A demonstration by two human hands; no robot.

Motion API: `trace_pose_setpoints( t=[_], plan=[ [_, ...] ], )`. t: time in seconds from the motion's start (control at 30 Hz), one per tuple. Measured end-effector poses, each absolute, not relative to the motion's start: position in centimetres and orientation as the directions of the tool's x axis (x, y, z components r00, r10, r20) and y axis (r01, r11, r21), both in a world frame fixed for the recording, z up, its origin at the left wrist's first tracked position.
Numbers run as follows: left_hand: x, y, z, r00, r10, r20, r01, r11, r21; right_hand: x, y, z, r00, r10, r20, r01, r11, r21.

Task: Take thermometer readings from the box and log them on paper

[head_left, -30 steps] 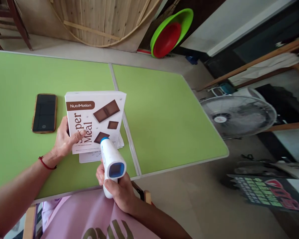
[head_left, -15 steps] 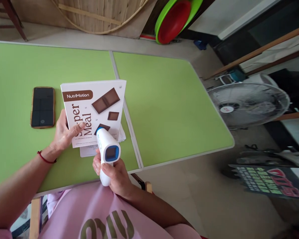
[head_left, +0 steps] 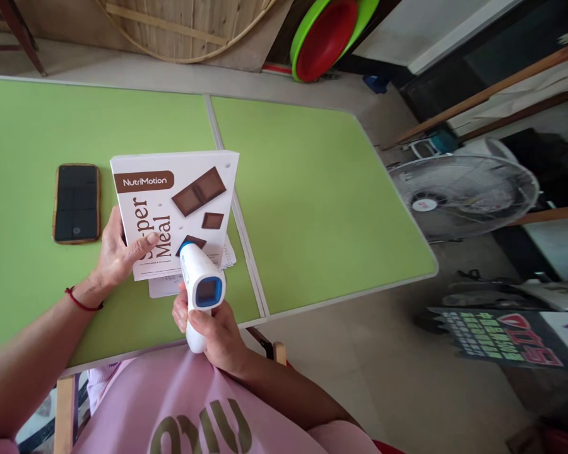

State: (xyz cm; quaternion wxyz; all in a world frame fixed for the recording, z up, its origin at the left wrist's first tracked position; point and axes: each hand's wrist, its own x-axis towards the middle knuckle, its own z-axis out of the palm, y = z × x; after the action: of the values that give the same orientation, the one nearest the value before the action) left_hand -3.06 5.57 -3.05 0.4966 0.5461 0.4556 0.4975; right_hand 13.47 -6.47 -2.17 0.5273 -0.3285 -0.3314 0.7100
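A white box (head_left: 194, 217) with a "NutriMotion Super Meal" label and pictures of chocolate is held up over the table by my left hand (head_left: 118, 251). The thumb presses on its front, and the other fingers are behind it, out of sight. In my right hand (head_left: 215, 331) is a white and blue infrared thermometer (head_left: 197, 268), gripped by its handle. Its blue-ringed nose overlaps the lower front of the box; whether they touch I cannot tell. The thermometer's screen faces me and looks dark. Partly under the box lies a printed paper (head_left: 163, 287).
A phone (head_left: 77, 203) in a brown case lies left of the box on the green folding table (head_left: 312, 202). A metal seam crosses the tabletop. Beyond the right edge stand a fan (head_left: 464, 198) and a printed sign (head_left: 506, 337). Red and green basins (head_left: 324, 41) lean at the back.
The whole view has shifted slightly, so the table and fan sit a little further left. Both hands keep their hold on the box and the thermometer, with almost no movement between them.
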Motion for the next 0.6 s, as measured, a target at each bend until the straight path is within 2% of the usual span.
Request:
trace_pose_setpoints(
  t=[0.43,0.53,0.6],
  plan=[
    [-3.2,5.5,-3.1,0.074,0.992,0.104,0.048,-0.108,0.993,13.5,-6.3,-1.7,-0.239,0.954,-0.181,-0.472,-0.277,-0.837],
    [-3.3,5.5,-2.7,0.04,0.989,0.142,0.043,-0.144,0.989,14.2,-6.2,-0.9,-0.234,0.962,-0.144,-0.435,-0.236,-0.869],
    [-3.4,5.6,-2.2,-0.012,0.977,0.211,0.048,-0.21,0.977,15.5,-5.7,-0.4,-0.157,0.981,-0.115,-0.336,-0.163,-0.928]
  ],
)
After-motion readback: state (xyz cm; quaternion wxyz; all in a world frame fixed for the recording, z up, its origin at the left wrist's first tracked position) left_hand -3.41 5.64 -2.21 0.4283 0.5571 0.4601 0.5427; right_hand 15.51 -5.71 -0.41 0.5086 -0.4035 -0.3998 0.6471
